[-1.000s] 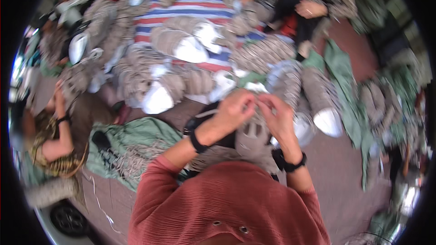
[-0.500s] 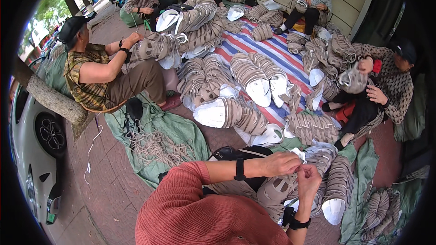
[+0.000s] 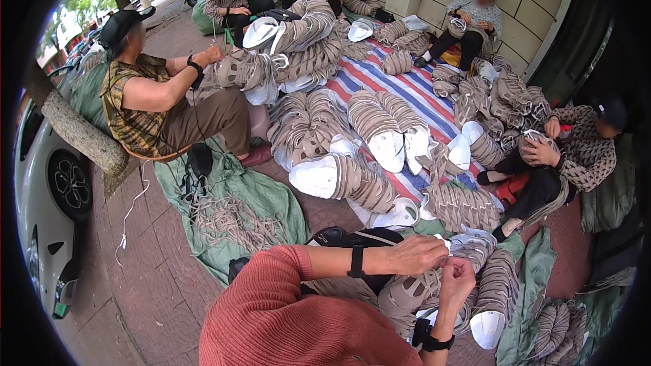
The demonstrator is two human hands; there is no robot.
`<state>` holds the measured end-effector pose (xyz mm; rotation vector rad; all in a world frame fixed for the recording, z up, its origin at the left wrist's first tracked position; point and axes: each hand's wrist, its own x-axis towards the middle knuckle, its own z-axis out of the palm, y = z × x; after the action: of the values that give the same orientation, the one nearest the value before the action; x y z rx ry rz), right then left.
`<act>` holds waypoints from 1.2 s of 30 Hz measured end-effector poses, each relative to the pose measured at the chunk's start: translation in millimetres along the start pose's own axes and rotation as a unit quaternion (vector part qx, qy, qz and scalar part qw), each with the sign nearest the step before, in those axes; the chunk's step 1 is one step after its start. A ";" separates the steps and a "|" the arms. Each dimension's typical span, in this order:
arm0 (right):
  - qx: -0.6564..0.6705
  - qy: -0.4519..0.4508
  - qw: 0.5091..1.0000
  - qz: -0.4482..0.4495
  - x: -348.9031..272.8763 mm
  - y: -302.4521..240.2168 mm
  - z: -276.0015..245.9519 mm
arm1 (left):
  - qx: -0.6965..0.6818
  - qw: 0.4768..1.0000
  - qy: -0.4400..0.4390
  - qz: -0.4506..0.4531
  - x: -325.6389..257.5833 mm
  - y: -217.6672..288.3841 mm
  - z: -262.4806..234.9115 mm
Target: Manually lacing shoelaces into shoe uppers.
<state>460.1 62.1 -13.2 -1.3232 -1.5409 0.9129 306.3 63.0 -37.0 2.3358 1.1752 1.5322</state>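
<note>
My left hand (image 3: 419, 255) reaches in from the left, its fingers closed in a pinch. A small white piece (image 3: 443, 240) shows at its fingertips. My right hand (image 3: 458, 276) comes up from below, thumb and fingers pinched together almost against the left. Whatever is between the fingers is too small to make out. Just below them a beige shoe upper (image 3: 404, 294) with cut-out openings lies by my lap. Beside my right hand curves a stack of nested beige shoe uppers (image 3: 498, 285), ending in a white toe piece (image 3: 487, 329).
A green sheet (image 3: 224, 190) with a heap of beige laces (image 3: 237, 220) lies to the left. Many upper stacks (image 3: 386, 122) cover a striped tarp (image 3: 356, 76). Several people sit around it, one (image 3: 573, 142) at the right. A tree trunk (image 3: 85, 132) leans before a parked car (image 3: 54, 196).
My two hands stay pinched close together with little movement. The person at the right has lowered the upper toward the lap. The view has shifted slightly.
</note>
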 end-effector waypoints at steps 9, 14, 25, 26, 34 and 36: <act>0.166 0.001 0.982 0.085 0.5 0.0 -2.5 | -0.161 0.960 0.011 -0.231 0.3 6.8 -4.1; 0.177 0.005 0.982 0.073 -3.5 11.1 -4.6 | -0.422 0.855 -0.139 -0.265 -1.1 4.9 -2.5; 0.473 -0.051 0.854 0.210 8.4 -3.5 -28.4 | -0.611 0.695 -0.044 -0.376 21.3 -25.6 -75.5; 0.502 -0.062 0.836 0.214 7.9 -7.2 -29.1 | -0.604 0.713 -0.033 -0.355 25.9 -29.4 -70.3; 0.522 0.047 0.845 0.107 7.4 6.9 -142.7 | -0.216 0.924 -0.107 -0.297 -2.3 -37.4 -22.1; 0.450 0.114 0.883 0.062 -2.6 19.0 -204.1 | -0.095 0.951 -0.182 -0.229 -14.8 -42.5 -21.0</act>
<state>658.6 59.7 38.0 -0.7923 -0.6716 1.2828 263.3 76.4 -57.9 1.9272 1.2842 0.9601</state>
